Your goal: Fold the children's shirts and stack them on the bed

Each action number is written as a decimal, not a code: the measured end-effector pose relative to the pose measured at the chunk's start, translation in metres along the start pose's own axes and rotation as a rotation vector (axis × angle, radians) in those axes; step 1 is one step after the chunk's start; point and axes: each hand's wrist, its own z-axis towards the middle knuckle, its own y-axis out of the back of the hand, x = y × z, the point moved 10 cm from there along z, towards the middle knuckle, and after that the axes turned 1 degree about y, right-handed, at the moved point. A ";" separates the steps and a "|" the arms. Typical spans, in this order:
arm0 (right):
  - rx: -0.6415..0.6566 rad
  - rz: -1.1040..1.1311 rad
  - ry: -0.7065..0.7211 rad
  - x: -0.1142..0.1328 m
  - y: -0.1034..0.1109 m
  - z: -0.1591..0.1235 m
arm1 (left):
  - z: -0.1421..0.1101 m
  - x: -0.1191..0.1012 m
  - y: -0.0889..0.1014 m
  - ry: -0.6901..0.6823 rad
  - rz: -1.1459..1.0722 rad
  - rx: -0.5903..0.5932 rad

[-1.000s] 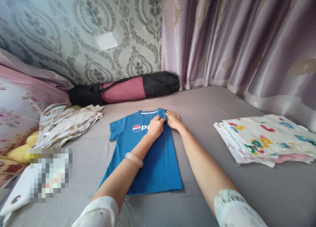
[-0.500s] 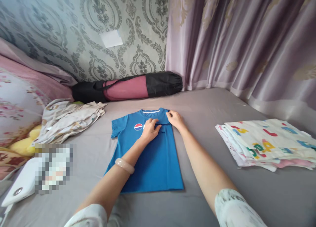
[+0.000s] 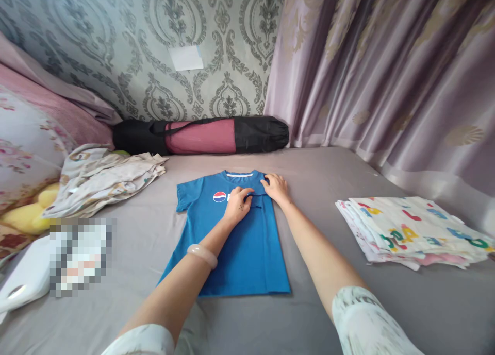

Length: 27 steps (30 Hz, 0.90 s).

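A blue T-shirt (image 3: 240, 262) lies front side up on the bed, collar away from me, with a round red, white and blue logo on its chest. Its right side is folded inward, and that sleeve lies across the chest. My left hand (image 3: 237, 204) rests over the chest, thumb and fingers closed on the sleeve's edge and covering part of the white lettering. At the right shoulder, my right hand (image 3: 276, 186) has its thumb and index finger closed on the folded edge, the other fingers curled beside it.
A stack of folded patterned cloths (image 3: 417, 226) lies to the right. On the left are a crumpled patterned cloth (image 3: 104, 177), a yellow plush item (image 3: 29, 213) and a white device (image 3: 31, 272) beside a blurred patch. A black and pink roll bag (image 3: 201, 137) lies along the wall.
The camera view has shifted slightly. My right hand's fingers have spread a little outward at the shoulder. My left hand stays on the sleeve, and the T-shirt's fold looks much the same.
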 end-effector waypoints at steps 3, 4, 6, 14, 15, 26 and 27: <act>0.032 0.030 -0.026 -0.004 0.007 0.009 | -0.001 0.002 0.003 0.012 0.027 -0.050; 0.018 0.027 -0.027 -0.004 0.011 0.010 | -0.002 0.003 0.004 0.017 0.033 -0.065; -0.011 0.000 0.032 0.006 0.016 0.008 | -0.002 0.003 0.006 0.023 0.034 -0.085; 0.215 -0.106 0.161 0.058 -0.032 -0.011 | 0.001 0.010 0.005 0.073 0.068 -0.094; 0.212 -0.118 0.146 0.058 -0.035 -0.009 | 0.001 0.010 0.004 0.078 0.080 -0.092; 0.200 -0.145 0.105 0.051 -0.046 -0.003 | 0.000 0.017 0.006 0.124 0.019 -0.100; 0.202 -0.142 0.103 0.051 -0.044 -0.003 | 0.000 0.018 0.007 0.125 -0.001 -0.106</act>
